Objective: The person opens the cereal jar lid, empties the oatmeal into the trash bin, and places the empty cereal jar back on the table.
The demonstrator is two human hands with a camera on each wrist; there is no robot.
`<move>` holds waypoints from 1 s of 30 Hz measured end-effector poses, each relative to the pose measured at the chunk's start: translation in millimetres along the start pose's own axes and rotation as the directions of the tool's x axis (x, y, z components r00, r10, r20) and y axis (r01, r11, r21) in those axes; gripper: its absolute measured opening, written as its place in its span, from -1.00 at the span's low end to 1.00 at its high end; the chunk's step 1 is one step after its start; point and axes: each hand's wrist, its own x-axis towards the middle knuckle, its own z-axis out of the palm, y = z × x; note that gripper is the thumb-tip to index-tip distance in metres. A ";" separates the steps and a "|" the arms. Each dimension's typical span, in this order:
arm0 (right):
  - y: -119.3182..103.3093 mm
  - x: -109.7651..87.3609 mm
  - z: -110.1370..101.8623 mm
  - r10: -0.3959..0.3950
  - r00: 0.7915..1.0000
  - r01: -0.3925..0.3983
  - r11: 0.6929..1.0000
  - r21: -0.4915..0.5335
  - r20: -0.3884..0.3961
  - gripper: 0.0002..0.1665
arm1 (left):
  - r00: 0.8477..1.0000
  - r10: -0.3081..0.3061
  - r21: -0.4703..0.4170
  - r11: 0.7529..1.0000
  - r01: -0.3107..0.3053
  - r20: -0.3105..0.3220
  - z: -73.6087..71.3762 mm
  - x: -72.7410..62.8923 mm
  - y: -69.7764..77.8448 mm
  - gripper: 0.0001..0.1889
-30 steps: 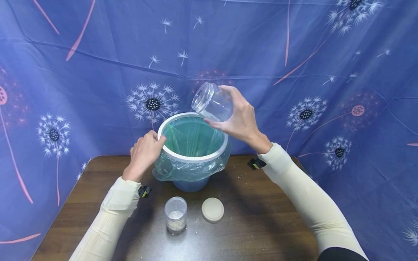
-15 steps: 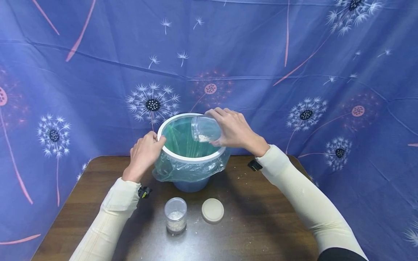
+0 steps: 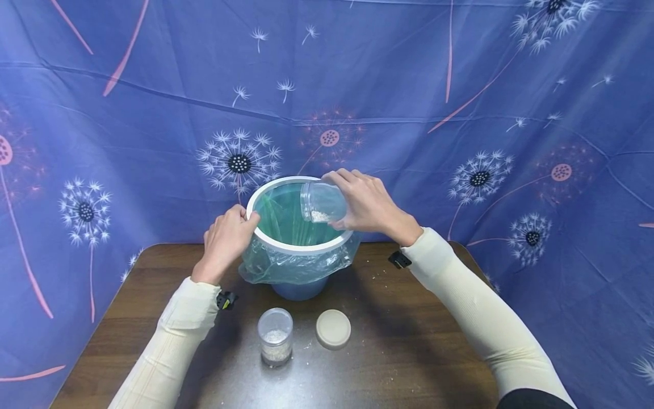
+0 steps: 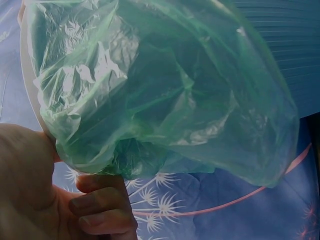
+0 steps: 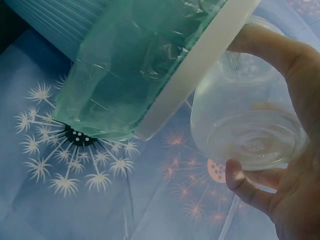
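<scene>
A blue trash can [image 3: 299,289] stands on the table, with a white ring [image 3: 306,249] round its mouth and a green plastic bag [image 4: 165,90] lining it and folded over the outside. At the ring's left side my left hand [image 3: 228,241] grips the rim, thumb on top, fingers curled below. My right hand [image 3: 370,204] holds a clear jar [image 3: 329,200] on its side over the can's mouth. The jar's opening points left, and white bits [image 3: 320,216] lie along its lower wall. In the right wrist view, thumb and fingers wrap the jar near its base [image 5: 255,142].
A second clear jar [image 3: 275,338], partly filled with pale flakes, stands in front of the can. Right of it lies a round beige lid [image 3: 333,329]. Small crumbs dot the brown wooden table [image 3: 409,352]. A blue dandelion-print cloth [image 3: 168,142] hangs behind.
My right hand has lowered the jar from above the rim to the can's mouth and tipped it level, then stayed there over the last half second. The left hand has not moved.
</scene>
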 end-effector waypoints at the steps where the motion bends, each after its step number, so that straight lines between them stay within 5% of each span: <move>1: 0.1 0.1 -0.8 0.003 1.000 -0.003 1.000 0.005 -0.009 0.14 | 1.000 0.000 0.000 1.000 0.000 -0.001 0.1 0.1 -0.1 -0.61; 7: -1.1 2.3 -6.8 0.021 0.977 -0.003 0.996 0.085 -0.212 0.15 | 1.000 -0.003 -0.005 1.000 0.003 0.004 0.3 0.8 -0.1 -0.61; 12: -5.9 6.3 -4.3 0.053 0.858 0.066 0.975 0.213 -0.510 0.14 | 1.000 -0.002 -0.008 1.000 0.002 0.002 -0.2 1.0 0.9 -0.60; 13: -7.0 7.1 -3.2 0.055 0.851 0.073 0.972 0.223 -0.522 0.14 | 1.000 -0.001 -0.008 1.000 0.001 0.002 -0.2 1.0 1.3 -0.60; 15: -9.2 7.4 -1.3 0.039 0.886 0.056 0.980 0.190 -0.462 0.14 | 1.000 0.000 -0.008 1.000 0.000 0.001 0.1 1.2 1.5 -0.60; 17: -10.8 7.3 1.6 0.003 0.950 0.032 0.994 0.107 -0.313 0.14 | 1.000 0.001 -0.009 1.000 -0.001 -0.001 0.4 1.6 1.9 -0.60; 19: -11.3 6.1 5.6 -0.032 0.988 0.036 0.999 0.026 -0.148 0.14 | 1.000 0.002 -0.009 1.000 -0.002 0.001 0.9 1.8 1.8 -0.60; 22: -10.6 3.9 10.2 -0.047 0.998 0.046 0.999 -0.025 -0.035 0.16 | 1.000 0.002 -0.008 1.000 -0.002 0.004 1.8 2.0 1.5 -0.60; 30: -8.7 3.5 9.4 -0.035 0.998 0.035 0.999 0.009 -0.046 0.14 | 1.000 -0.004 -0.008 1.000 0.004 0.007 0.5 1.3 -0.7 -0.60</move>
